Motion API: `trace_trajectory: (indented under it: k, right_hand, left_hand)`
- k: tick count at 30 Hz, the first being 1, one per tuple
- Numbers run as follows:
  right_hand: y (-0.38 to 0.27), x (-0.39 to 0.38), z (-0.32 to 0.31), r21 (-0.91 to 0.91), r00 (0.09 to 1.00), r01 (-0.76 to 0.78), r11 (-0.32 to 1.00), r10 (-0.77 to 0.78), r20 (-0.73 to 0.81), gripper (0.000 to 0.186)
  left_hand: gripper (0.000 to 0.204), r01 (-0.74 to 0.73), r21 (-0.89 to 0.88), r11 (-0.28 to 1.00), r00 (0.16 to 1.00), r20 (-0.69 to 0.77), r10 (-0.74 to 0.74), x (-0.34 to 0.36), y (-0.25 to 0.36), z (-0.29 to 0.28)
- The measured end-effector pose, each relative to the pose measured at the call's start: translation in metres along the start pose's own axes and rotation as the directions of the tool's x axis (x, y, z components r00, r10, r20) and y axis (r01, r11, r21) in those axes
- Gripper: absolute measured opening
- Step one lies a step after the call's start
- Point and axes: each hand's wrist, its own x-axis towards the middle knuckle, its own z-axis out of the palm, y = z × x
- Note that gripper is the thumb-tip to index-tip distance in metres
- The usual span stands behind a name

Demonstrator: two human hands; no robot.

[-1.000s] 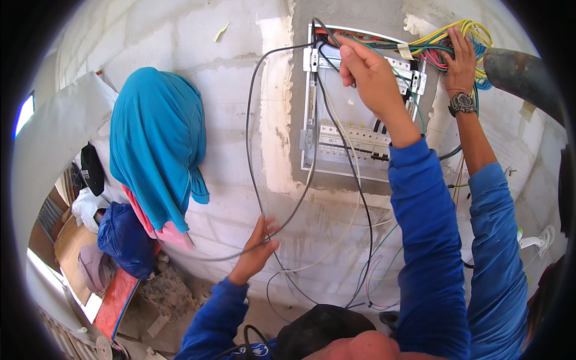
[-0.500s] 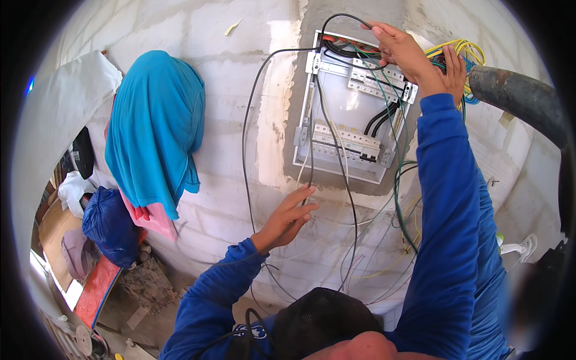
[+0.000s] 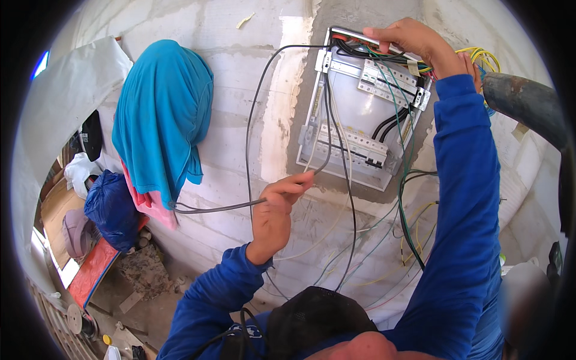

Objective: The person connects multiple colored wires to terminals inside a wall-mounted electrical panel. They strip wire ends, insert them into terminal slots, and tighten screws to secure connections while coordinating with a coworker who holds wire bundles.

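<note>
Left hand (image 3: 273, 213) centre frame pinches grey cable (image 3: 247, 126), keeping slack off wall. Right hand (image 3: 411, 41) upper right closed on wires (image 3: 384, 57) atop fuse box (image 3: 360, 111).

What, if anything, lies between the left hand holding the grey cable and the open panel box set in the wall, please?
Nothing solid shows there. The left hand grips the grey cable just below the panel box, and only bare block wall and a few loose thin wires hanging from the box cross the gap. The right hand is already at the box's top edge.
</note>
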Motion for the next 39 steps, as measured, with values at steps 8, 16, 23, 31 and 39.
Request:
trace_trajectory:
  k: [8,16,23,31,39]
  right_hand:
    - [0.002,0.007,-0.017,0.137,0.985,-0.169,0.976,0.172,-0.005,0.065]
    - [-0.03,0.015,0.028,-0.302,0.998,0.057,0.952,-0.044,0.05,0.064]
    - [-0.042,-0.007,0.022,0.434,0.989,-0.121,0.893,0.148,-0.029,0.048]
    - [-0.076,0.029,0.001,-0.319,0.956,-0.028,0.947,0.118,0.267,0.038]
    - [-0.043,0.106,0.067,-0.485,0.967,0.139,0.864,-0.012,0.255,0.032]
  left_hand:
    - [0.046,-0.005,-0.142,0.99,0.997,-0.079,-0.007,-0.007,-0.001,-0.02]
    - [0.044,0.03,-0.122,0.992,0.999,-0.021,-0.033,-0.004,-0.018,-0.022]
    - [0.035,0.011,-0.169,0.985,1.0,-0.014,-0.013,-0.01,-0.032,-0.044]
    - [0.041,-0.044,-0.153,0.987,0.999,0.001,0.045,0.003,-0.021,-0.057]
    - [0.047,0.064,-0.56,0.826,0.998,0.055,-0.041,-0.023,0.055,-0.048]
